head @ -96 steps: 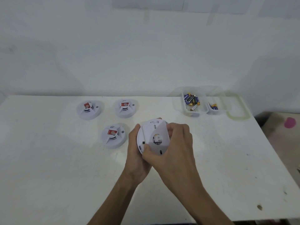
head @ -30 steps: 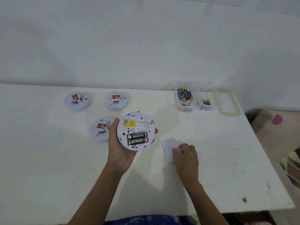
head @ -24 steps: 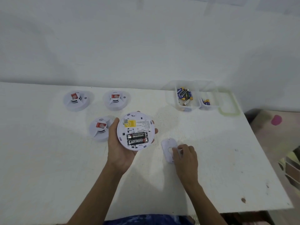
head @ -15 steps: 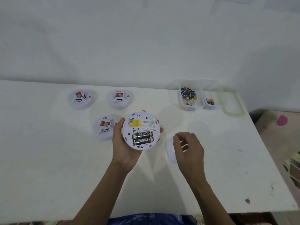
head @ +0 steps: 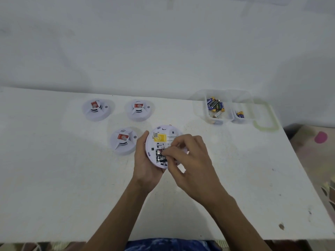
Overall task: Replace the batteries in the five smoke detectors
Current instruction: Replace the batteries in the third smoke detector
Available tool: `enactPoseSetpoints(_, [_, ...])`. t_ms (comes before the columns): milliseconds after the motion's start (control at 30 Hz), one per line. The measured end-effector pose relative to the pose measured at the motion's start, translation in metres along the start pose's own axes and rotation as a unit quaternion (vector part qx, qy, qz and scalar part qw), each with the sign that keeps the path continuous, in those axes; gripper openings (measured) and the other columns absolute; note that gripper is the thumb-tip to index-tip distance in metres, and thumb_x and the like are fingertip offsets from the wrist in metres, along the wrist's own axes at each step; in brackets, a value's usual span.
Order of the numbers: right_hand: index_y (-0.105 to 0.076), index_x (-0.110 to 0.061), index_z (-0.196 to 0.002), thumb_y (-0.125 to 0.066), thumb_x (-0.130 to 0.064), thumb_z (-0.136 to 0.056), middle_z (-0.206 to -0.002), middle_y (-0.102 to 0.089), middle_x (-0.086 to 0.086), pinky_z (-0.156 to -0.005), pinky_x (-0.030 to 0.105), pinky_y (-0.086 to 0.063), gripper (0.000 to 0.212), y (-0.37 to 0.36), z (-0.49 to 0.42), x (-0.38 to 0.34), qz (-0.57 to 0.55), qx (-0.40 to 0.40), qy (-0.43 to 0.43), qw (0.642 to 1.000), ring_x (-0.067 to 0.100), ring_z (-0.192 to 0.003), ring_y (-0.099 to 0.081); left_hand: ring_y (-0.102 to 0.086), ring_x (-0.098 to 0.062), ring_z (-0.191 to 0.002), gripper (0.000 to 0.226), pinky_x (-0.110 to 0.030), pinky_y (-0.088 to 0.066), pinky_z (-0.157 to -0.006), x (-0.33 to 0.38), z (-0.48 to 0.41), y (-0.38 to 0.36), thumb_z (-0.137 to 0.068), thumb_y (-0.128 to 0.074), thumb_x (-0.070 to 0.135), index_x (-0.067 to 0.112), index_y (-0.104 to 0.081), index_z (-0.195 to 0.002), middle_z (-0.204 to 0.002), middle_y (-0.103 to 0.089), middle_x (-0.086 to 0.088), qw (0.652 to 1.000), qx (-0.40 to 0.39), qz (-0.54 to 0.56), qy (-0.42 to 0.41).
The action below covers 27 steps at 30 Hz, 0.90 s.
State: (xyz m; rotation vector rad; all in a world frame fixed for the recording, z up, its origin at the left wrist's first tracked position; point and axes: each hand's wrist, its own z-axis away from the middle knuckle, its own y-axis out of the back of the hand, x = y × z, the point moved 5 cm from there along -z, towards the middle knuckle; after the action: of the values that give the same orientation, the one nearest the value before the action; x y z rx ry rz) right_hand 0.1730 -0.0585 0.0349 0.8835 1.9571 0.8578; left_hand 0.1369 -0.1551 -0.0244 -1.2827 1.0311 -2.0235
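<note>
- The white table [head: 54,178] lay bare across its left half and along its near edge. Open surface ran from the hands to the right edge, and the far edge met a pale wall.
- A person's left hand [head: 145,163] cupped an opened smoke detector [head: 159,140] over the table's middle, thumb and fingers curled round its rim.
- The right hand [head: 190,160] came in from the right, fingers bent, thumb and forefinger pinching at a black battery [head: 161,157] in the detector's compartment.
- That hand covered the detector's right side and most of the battery, so how firm the hold was could not be told.
- The far-left detector [head: 96,109] and far-middle detector [head: 138,109] sat in a row; the near detector [head: 123,140] sat just beside the left thumb.
- A clear container [head: 201,113] near the far right corner held loose batteries [head: 214,105] in two compartments, with a green-rimmed lid [head: 265,120] beside it.
- Blue fabric [head: 166,244] was cut off at the bottom edge.
</note>
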Motion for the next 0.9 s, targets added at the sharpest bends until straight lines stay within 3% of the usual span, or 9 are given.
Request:
enactPoseSetpoints(133, [-0.069,-0.027,-0.101,-0.062,-0.025,-0.085,-0.102,-0.056,0.001,-0.076,0.037,-0.047,0.018,0.001,-0.009,0.002,0.010,-0.063,0.039,0.997,0.020,-0.094,-0.050,-0.070,-0.024,-0.091,0.053,-0.034,-0.058,-0.066,0.001,0.001,0.002,-0.082,-0.037,0.050,0.019,-0.076,-0.101,-0.103,-0.072,-0.011,1.000,0.003,-0.017,-0.006])
enactPoseSetpoints(267, [-0.064,-0.033,-0.105,-0.052,-0.029,-0.088,-0.097,-0.050,0.000,-0.071,0.034,-0.041,0.021,0.001,-0.022,0.003,0.041,-0.139,0.085,0.986,0.020,-0.085,-0.045,-0.071,-0.020,-0.084,0.051,-0.032,-0.059,-0.067,0.002,0.000,0.001,-0.081,-0.037,0.049,0.021,-0.078,-0.091,-0.092,-0.073,-0.006,1.000,-0.001,-0.029,-0.001])
enactPoseSetpoints(567, [-0.057,-0.033,-0.103,-0.048,-0.031,-0.086,-0.085,-0.037,-0.004,-0.064,0.030,-0.027,0.019,-0.001,-0.040,0.004,0.097,-0.244,0.172,0.950,0.017,-0.070,-0.034,-0.070,-0.018,-0.082,0.053,-0.031,-0.058,-0.066,-0.003,-0.003,0.005,-0.092,-0.031,0.044,0.020,-0.077,-0.090,-0.088,-0.072,-0.007,0.997,0.003,-0.065,0.034])
enactPoseSetpoints(767, [-0.050,-0.035,-0.104,-0.046,-0.033,-0.082,-0.084,-0.040,-0.001,-0.059,0.032,-0.036,0.022,-0.004,-0.046,0.001,0.090,-0.291,0.190,0.933,0.020,-0.066,-0.037,-0.069,-0.020,-0.086,0.045,-0.033,-0.057,-0.071,-0.005,-0.006,0.013,-0.091,-0.035,0.046,0.016,-0.067,-0.104,-0.094,-0.070,-0.009,0.994,0.017,-0.100,0.034])
enactPoseSetpoints(900, [-0.048,-0.030,-0.098,-0.047,-0.034,-0.080,-0.082,-0.040,-0.002,-0.057,0.037,-0.041,0.018,-0.004,-0.049,-0.001,0.070,-0.289,0.191,0.936,0.022,-0.064,-0.038,-0.066,-0.024,-0.097,0.047,-0.041,-0.050,-0.087,-0.004,-0.008,0.014,-0.093,-0.034,0.046,0.019,-0.072,-0.102,-0.102,-0.069,-0.009,0.994,0.013,-0.100,0.031])
